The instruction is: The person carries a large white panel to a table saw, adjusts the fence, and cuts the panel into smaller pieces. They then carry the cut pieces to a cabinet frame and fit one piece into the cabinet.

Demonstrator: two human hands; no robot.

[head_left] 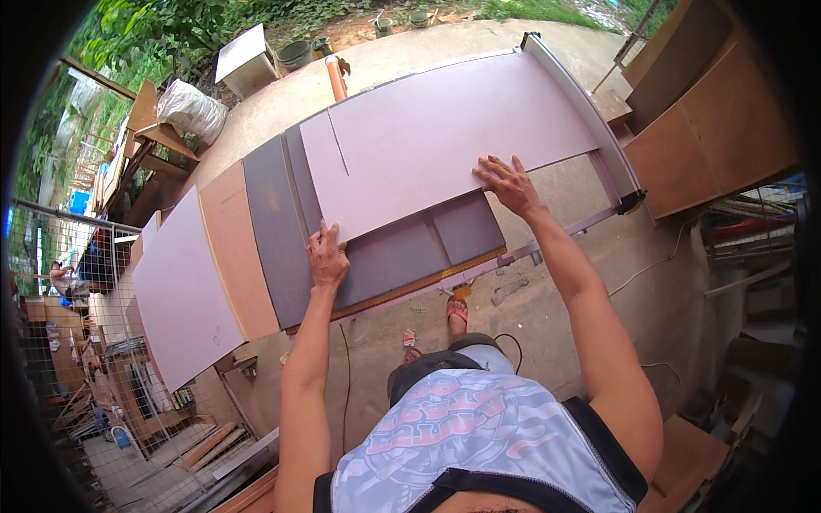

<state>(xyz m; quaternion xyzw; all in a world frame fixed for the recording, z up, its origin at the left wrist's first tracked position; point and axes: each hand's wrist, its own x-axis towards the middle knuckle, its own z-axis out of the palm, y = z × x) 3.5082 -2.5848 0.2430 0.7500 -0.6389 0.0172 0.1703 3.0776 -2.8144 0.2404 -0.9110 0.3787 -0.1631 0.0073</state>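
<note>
A large lilac-pink board (445,120) lies flat across a dark grey saw table (389,261). A narrow dark slit runs through it near its left end. My left hand (327,256) is at the board's near left corner, fingers curled against the edge. Farther right, my right hand (510,184) rests on the near edge with its fingers spread over the top surface. Below that hand, an open metal frame (581,222) extends from the table to the right. A long rail (581,103) stands along the board's right end.
To the left of the table are a brown wood panel (235,256) and another lilac board (184,291). Brown panels (710,128) stand at the right. Beyond the table are a white cabinet (245,61) and an orange pipe (335,79). A cable (345,376) trails over the floor.
</note>
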